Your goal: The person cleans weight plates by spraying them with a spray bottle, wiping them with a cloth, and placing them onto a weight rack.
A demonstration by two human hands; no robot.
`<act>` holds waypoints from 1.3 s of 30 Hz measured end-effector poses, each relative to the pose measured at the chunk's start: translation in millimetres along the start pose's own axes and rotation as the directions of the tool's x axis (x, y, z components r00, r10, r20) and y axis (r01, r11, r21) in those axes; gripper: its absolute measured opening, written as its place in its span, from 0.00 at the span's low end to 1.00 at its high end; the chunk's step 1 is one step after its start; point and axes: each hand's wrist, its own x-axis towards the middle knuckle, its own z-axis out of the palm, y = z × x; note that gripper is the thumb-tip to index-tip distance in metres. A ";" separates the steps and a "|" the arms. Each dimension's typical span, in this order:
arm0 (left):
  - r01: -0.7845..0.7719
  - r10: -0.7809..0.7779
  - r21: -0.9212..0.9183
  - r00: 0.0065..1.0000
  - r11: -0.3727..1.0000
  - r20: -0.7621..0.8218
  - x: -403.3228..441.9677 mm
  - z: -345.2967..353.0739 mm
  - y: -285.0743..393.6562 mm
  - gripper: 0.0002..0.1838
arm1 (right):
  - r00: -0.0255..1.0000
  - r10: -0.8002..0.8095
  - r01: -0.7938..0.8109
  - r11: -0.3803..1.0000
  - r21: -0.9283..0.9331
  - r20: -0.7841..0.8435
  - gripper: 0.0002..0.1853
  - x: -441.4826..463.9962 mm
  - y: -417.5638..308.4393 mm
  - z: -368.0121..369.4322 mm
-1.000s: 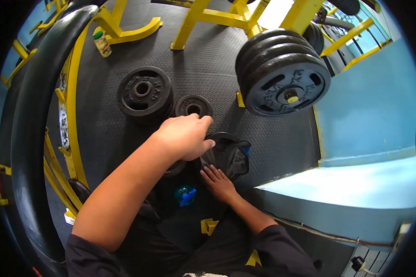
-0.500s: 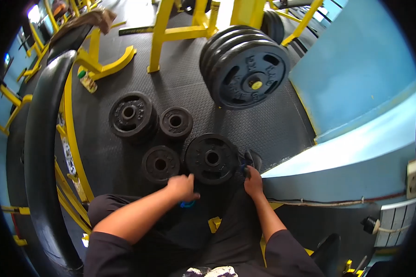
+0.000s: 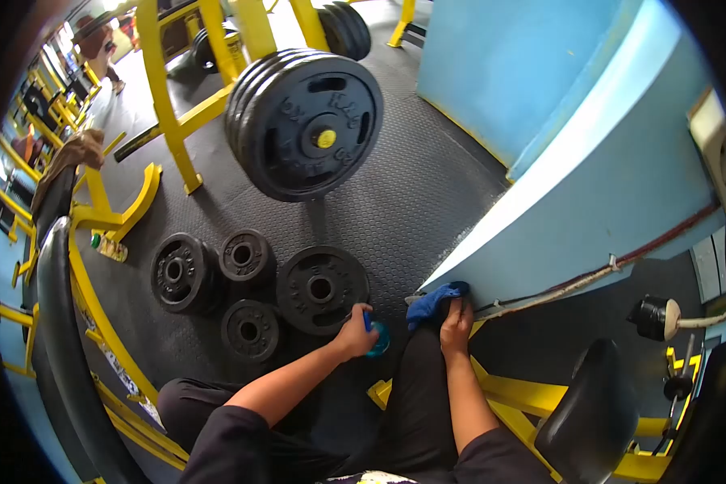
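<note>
My left hand [image 3: 353, 334] is closed around the blue top of a teal bottle [image 3: 379, 340], just below a large black plate [image 3: 320, 289] lying on the floor. Over by the blue wall, my right hand [image 3: 456, 325] grips a blue and black cloth item [image 3: 433, 304] beside my knee. Left of the large plate lie a small plate [image 3: 250, 329], another small plate stack [image 3: 246, 255] and a larger stack [image 3: 181, 272].
Loaded plates [image 3: 310, 125] hang on a yellow frame [image 3: 165, 105] ahead. A long black pad [image 3: 60, 323] runs down the left. On the right are the blue wall [image 3: 573, 210] and a black seat [image 3: 593, 395]. A person [image 3: 97, 44] is far back left.
My left hand has moved from beside the small plate to the bottle and taken hold of it. The cloth item is now at the wall's edge in my right hand. The view has turned right.
</note>
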 end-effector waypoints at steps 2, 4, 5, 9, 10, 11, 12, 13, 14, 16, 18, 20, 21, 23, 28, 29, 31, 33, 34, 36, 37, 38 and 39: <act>-0.042 0.042 -0.007 0.999 0.999 0.006 41.5 15.0 0.9 0.26 | 1.000 -0.019 0.019 0.999 0.045 0.010 0.17 -2.5 1.5 -9.6; -0.081 0.081 -0.026 0.997 0.996 0.010 78.6 25.2 5.6 0.27 | 0.995 -0.102 0.103 0.990 -0.094 0.012 0.15 -8.3 -9.1 -15.5; -0.091 0.090 -0.070 0.996 0.993 -0.016 94.3 27.4 9.5 0.27 | 0.995 -0.097 0.097 0.990 -0.101 0.003 0.15 -9.7 -13.6 -18.7; -0.151 0.143 -0.081 0.985 0.985 -0.097 145.6 25.6 17.4 0.30 | 0.988 -0.036 0.020 0.994 0.110 0.150 0.14 -13.5 -34.9 -17.6; -0.145 0.136 -0.078 0.986 0.986 -0.100 154.9 25.7 14.1 0.30 | 0.989 -0.035 0.022 0.996 0.087 0.143 0.14 -14.4 -35.7 -16.1; -0.194 0.182 -0.062 0.970 0.979 -0.163 163.0 25.8 10.4 0.29 | 0.990 -0.034 0.026 0.998 0.065 0.138 0.14 -15.1 -34.7 -13.1; -0.243 0.227 -0.043 0.947 0.969 -0.225 167.1 22.8 6.5 0.29 | 0.989 -0.032 0.021 0.997 0.071 0.147 0.14 -14.9 -27.9 -11.4; -0.232 0.217 -0.041 0.948 0.972 -0.234 153.4 13.2 12.4 0.29 | 0.986 0.034 -0.038 0.999 0.023 0.162 0.14 -15.4 -16.6 -12.2; -0.283 0.294 0.089 0.939 0.955 -0.180 136.0 3.5 16.7 0.29 | 0.979 0.098 -0.095 0.995 -0.027 0.177 0.15 -15.5 -7.0 -11.9; -0.326 0.354 0.206 0.928 0.923 -0.117 101.1 -15.2 18.7 0.25 | 0.983 0.086 -0.090 0.996 0.017 0.161 0.15 -14.9 1.1 -6.7; -0.238 0.387 0.531 0.903 0.814 -0.189 58.9 -27.5 2.6 0.23 | 0.993 0.020 -0.031 0.995 0.094 0.112 0.16 -13.0 -3.5 0.9; -0.160 0.440 0.749 0.878 0.643 -0.189 24.4 -33.5 -20.7 0.23 | 0.996 0.008 -0.017 0.995 0.094 0.090 0.16 -11.0 21.7 9.5; -0.153 0.439 0.755 0.878 0.638 -0.193 15.0 -31.9 -27.8 0.23 | 0.998 -0.008 0.002 0.996 0.085 0.067 0.16 -10.2 30.2 13.9; -0.112 0.301 0.797 0.949 0.593 -0.090 2.0 -29.5 -38.5 0.24 | 0.993 0.010 -0.021 0.996 0.090 0.118 0.17 -9.1 -2.1 16.8; -0.076 0.298 0.798 0.945 0.598 -0.133 9.2 -14.9 -61.3 0.23 | 0.976 0.017 -0.042 0.993 0.110 0.217 0.18 -10.2 -0.6 20.5; -0.093 0.349 0.828 0.928 0.553 -0.129 13.5 -15.0 -62.7 0.23 | 0.981 0.008 -0.030 0.993 0.110 0.195 0.18 -10.1 -2.7 19.9; -0.095 0.405 0.861 0.904 0.500 -0.135 18.8 -7.2 -74.7 0.22 | 0.983 -0.013 -0.009 0.992 0.122 0.184 0.18 -11.5 -5.2 18.7; -0.100 0.470 0.898 0.874 0.429 -0.127 23.6 -7.3 -79.5 0.22 | 0.975 0.026 -0.040 0.998 0.056 0.219 0.19 -10.1 0.3 16.0; -0.108 0.442 0.890 0.890 0.442 -0.111 22.6 -8.5 -79.5 0.22 | 0.976 0.013 -0.028 0.997 0.065 0.219 0.19 -14.3 0.8 14.7; -0.130 0.417 0.887 0.906 0.443 -0.076 15.9 -16.2 -70.4 0.23 | 0.983 0.015 -0.006 0.999 -0.050 0.181 0.18 -12.5 -5.0 16.3; -0.126 0.439 0.890 0.894 0.437 -0.090 10.6 -20.9 -61.5 0.23 | 0.984 -0.012 0.019 0.999 -0.035 0.176 0.18 -10.7 -8.3 15.3; -0.141 0.385 0.873 0.921 0.467 -0.057 3.7 -25.6 -55.3 0.24 | 0.980 -0.054 0.067 0.996 -0.060 0.190 0.18 -11.7 -10.3 14.1; -0.154 0.323 0.854 0.946 0.497 -0.018 -6.1 -31.7 -47.9 0.24 | 0.975 -0.087 0.106 0.991 -0.086 0.205 0.17 -13.1 -10.7 13.8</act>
